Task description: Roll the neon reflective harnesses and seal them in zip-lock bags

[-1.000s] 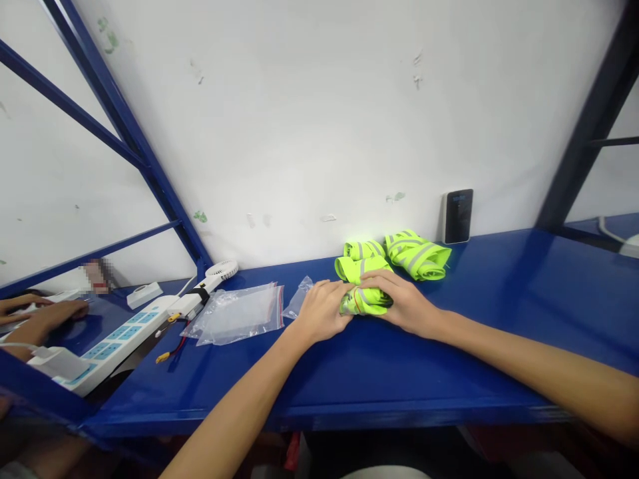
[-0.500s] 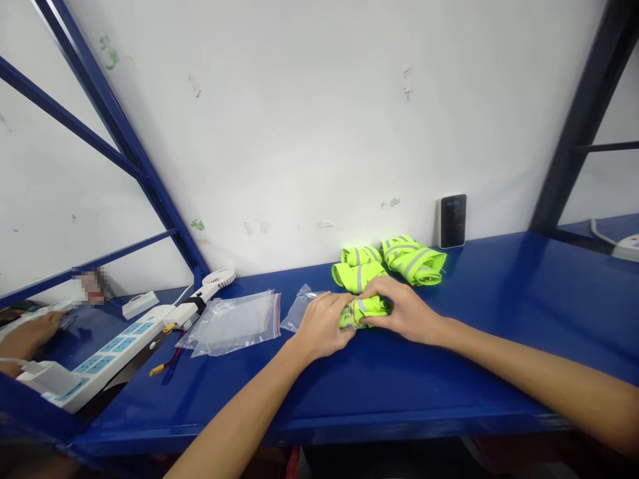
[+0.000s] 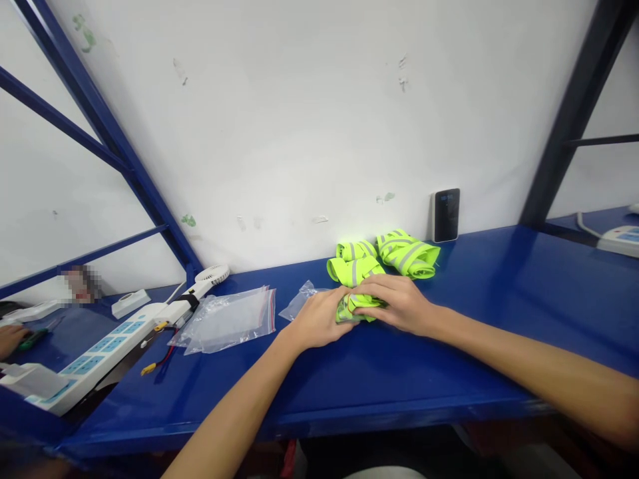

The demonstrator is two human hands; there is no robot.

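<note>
Rolled reflective vest (image 3: pixel 352 306) lies roughly crosswise between left hand (image 3: pixel 319 318) and right hand (image 3: pixel 399 303), each with fingers curled round one end.

Wall (image 3: pixel 299 120): white, marked with scattered scuffs (image 3: pixel 403 73) and green patches (image 3: pixel 84 33). Furniture: a blue table (image 3: pixel 449 372) — smooth top, straight front edge — standing against the wall. A blue upright (image 3: pixel 144 189) borders the left side, joined by an upper bar (image 3: pixel 64 121) and a lower bar (image 3: pixel 114 247). A darker upright (image 3: pixel 576 113) borders the right, with a thin crossbar (image 3: pixel 604 141). Lighting: soft brightness across the wall, pale sheen on the tabletop; deep shadow beneath.
</note>
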